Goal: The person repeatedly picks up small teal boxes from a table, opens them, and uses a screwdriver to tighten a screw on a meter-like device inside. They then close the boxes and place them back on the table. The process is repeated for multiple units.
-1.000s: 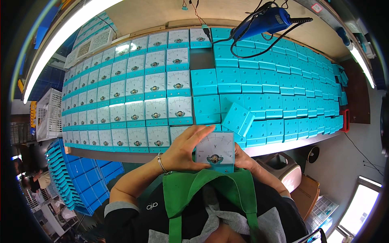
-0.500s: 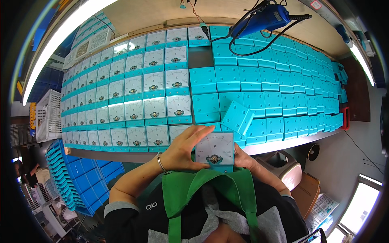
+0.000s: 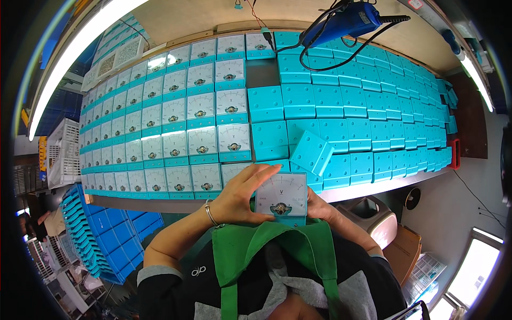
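Observation:
Close to my chest, at the bench's near edge, I hold a panel voltmeter point(image 3: 281, 193) with a white dial and a teal base. My left hand point(image 3: 242, 196) grips it from the left, thumb low and fingers along the upper edge. On its right side my right hand point(image 3: 318, 205) is closed against it, with the fingertips partly hidden behind the meter. Rows of similar meters point(image 3: 202, 111) lie face up left of centre. To the right lie rows of teal cases point(image 3: 328, 100), and one tilted case point(image 3: 312, 153) rests on top of others.
A blue cylindrical power tool point(image 3: 341, 24) with looping black cable hangs over the far right of the bench. Blue crates point(image 3: 114, 229) and stacked teal parts point(image 3: 80, 234) stand at the lower left. A stool point(image 3: 376, 218) and cardboard point(image 3: 401, 248) are at the right.
Both hands keep the same hold on the voltmeter. The view has shifted very slightly; nothing else has visibly moved.

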